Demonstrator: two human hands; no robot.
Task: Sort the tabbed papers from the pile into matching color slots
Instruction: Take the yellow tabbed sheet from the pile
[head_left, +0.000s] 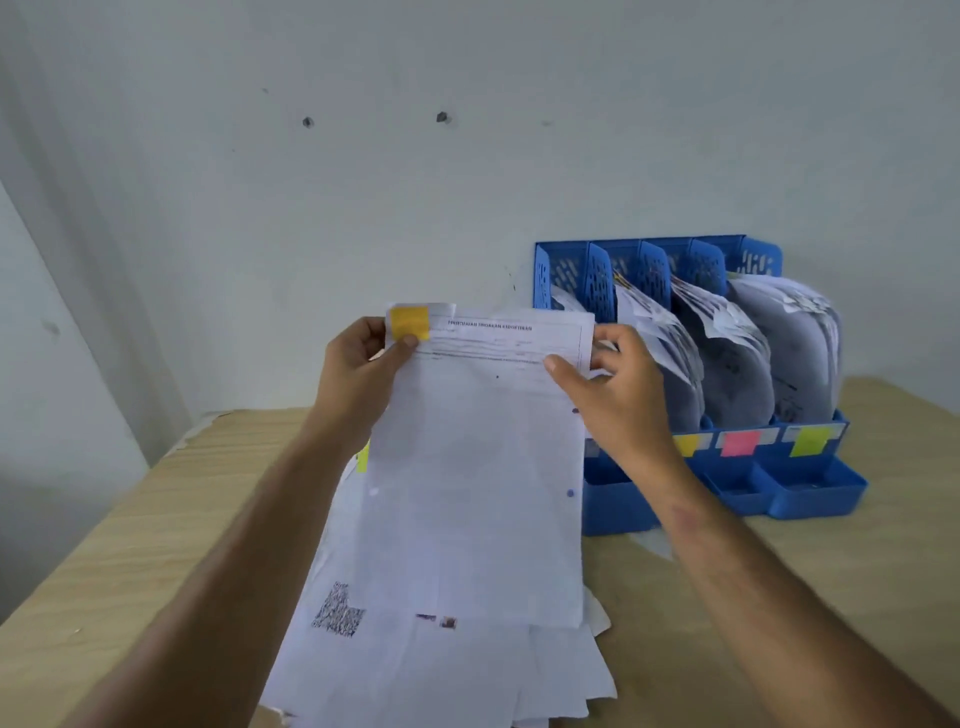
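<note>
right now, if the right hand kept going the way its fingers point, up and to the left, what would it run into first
The right hand already pinches the held sheet by its top right edge, so it would push into that paper first. Past it, probably the white wall, though depth is unclear from one view.

Sheet (478, 467) held up between left hand (358, 374) and right hand (618, 395), above pile (447, 670) on bench (130, 545). File rack (727, 488) right of sheet, against wall (363, 156); papers (737, 358) in its slots.
</note>
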